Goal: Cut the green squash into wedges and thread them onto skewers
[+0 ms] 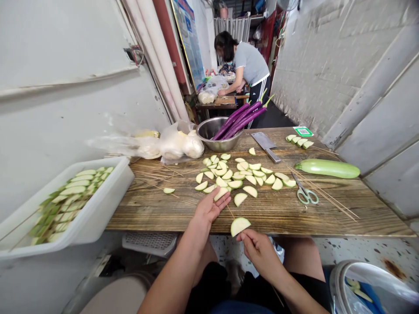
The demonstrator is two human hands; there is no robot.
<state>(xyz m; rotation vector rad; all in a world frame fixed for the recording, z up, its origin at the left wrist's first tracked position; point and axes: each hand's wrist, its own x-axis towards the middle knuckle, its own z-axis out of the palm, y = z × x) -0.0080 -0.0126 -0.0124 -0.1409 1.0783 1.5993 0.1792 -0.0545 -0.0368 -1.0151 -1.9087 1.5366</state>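
Taking the loose green-rimmed slices (250, 191) as the dial's centre, the left hand (209, 207) at 7 o'clock grips one pale slice (221, 193), while the right hand (260, 250), at 5, pinches a thin skewer (231, 211) close beneath a threaded slice (240, 226). This stick seems barely begun. Many slices lie unthreaded, and a green squash (327, 168) at 3 o'clock is uncut; a short row of slices (299, 141) at 2 looks already skewered.

At 9 o'clock, a white tub (126, 168) holds plenty of skewered slices (77, 190). A steel bowl (225, 147) near 12 carries purple eggplants (244, 117); a plastic bag (178, 144) at 10 contains something pale, unclear. At 4, a lined bin (340, 279) has pale scraps (362, 295) inside.
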